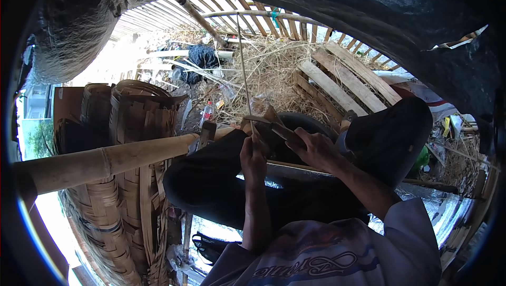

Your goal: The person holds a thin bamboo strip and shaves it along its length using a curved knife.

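My left hand (254, 155) is closed round the lower end of a long, thin bamboo strip (243, 70). The strip rises away from me, nearly upright in the view. In my right hand (317, 151) is a knife (279, 129), gripped by its handle. Its blade points left and crosses the strip just above my left fingers; whether the edge touches the strip I cannot tell. Both hands are over my lap, between my bent knees in dark trousers. Behind the knife, a dark rounded object (298, 120) is partly hidden by my hands.
A thick bamboo pole (105, 160) juts in from the left, in front of rolled woven bamboo mats (139, 112). Wooden planks (342, 83) lie on straw (269, 70) ahead. Dark sheeting (369, 6) hangs overhead, near a slatted bamboo fence (253, 20).
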`<state>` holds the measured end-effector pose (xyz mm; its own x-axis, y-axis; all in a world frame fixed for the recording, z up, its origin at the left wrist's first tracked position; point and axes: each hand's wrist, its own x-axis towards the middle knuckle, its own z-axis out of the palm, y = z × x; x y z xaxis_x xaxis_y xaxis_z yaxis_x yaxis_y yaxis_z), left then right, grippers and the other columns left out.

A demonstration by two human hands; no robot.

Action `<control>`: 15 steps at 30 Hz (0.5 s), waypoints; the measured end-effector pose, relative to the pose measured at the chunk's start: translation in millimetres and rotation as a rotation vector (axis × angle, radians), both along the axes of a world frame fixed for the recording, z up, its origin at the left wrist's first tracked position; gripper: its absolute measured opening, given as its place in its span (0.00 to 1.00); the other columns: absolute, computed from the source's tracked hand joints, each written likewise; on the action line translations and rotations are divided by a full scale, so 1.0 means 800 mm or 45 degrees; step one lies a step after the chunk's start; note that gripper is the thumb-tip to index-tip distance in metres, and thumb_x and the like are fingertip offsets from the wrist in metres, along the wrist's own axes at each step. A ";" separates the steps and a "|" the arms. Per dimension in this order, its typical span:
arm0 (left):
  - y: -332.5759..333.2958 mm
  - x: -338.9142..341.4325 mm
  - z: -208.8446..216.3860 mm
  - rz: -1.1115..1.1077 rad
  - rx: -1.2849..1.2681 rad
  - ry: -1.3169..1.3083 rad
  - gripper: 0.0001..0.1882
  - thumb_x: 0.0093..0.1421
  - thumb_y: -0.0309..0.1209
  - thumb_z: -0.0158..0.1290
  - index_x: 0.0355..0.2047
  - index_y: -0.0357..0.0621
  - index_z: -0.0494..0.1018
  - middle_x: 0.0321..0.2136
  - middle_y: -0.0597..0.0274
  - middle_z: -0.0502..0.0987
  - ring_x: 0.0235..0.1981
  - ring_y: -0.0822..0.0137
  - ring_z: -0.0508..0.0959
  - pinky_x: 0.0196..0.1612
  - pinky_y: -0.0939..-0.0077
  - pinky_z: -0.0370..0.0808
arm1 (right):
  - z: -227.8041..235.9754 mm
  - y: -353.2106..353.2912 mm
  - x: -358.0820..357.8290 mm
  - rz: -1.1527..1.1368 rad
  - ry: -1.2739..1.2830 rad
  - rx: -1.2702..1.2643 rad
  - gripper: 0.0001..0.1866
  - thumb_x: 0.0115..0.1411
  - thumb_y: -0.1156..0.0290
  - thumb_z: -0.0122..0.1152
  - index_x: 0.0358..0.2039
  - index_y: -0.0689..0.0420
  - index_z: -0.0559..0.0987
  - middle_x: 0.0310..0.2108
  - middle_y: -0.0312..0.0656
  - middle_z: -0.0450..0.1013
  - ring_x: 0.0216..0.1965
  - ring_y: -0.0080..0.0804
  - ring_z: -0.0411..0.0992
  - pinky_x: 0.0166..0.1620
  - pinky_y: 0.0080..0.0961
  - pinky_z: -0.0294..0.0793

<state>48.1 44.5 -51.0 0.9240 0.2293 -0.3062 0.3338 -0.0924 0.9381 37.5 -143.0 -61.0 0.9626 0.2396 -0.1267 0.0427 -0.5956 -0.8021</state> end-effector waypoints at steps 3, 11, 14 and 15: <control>-0.004 -0.007 -0.009 -0.025 0.152 -0.040 0.17 0.70 0.39 0.42 0.23 0.48 0.64 0.13 0.77 0.57 0.13 0.85 0.56 0.15 0.85 0.52 | -0.002 0.000 0.016 -0.076 0.063 -0.035 0.18 0.62 0.54 0.55 0.39 0.57 0.68 0.18 0.54 0.74 0.27 0.56 0.76 0.30 0.51 0.77; -0.002 -0.005 -0.002 -0.029 0.175 0.011 0.15 0.70 0.36 0.42 0.25 0.43 0.66 0.17 0.74 0.61 0.18 0.82 0.60 0.21 0.82 0.56 | 0.009 0.001 -0.001 -0.019 0.000 0.031 0.18 0.61 0.55 0.58 0.38 0.58 0.69 0.19 0.53 0.74 0.23 0.57 0.75 0.27 0.47 0.75; -0.012 -0.011 -0.011 -0.079 0.246 -0.058 0.17 0.70 0.38 0.43 0.24 0.45 0.66 0.15 0.75 0.60 0.16 0.84 0.59 0.18 0.83 0.54 | -0.017 0.003 0.031 -0.198 -0.246 0.032 0.17 0.63 0.54 0.54 0.38 0.57 0.69 0.18 0.54 0.74 0.25 0.55 0.76 0.29 0.50 0.77; -0.014 -0.012 -0.012 -0.083 0.259 -0.035 0.17 0.70 0.38 0.43 0.24 0.44 0.66 0.15 0.74 0.60 0.16 0.83 0.59 0.19 0.82 0.55 | -0.019 0.000 0.026 -0.205 -0.245 0.028 0.17 0.63 0.54 0.54 0.38 0.57 0.69 0.18 0.54 0.74 0.25 0.55 0.76 0.29 0.50 0.77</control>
<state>38.4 33.1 -60.4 0.9462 0.2232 -0.2341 0.2953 -0.3009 0.9068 58.7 -143.4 -76.4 0.9944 0.0823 0.0666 0.1024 -0.5894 -0.8013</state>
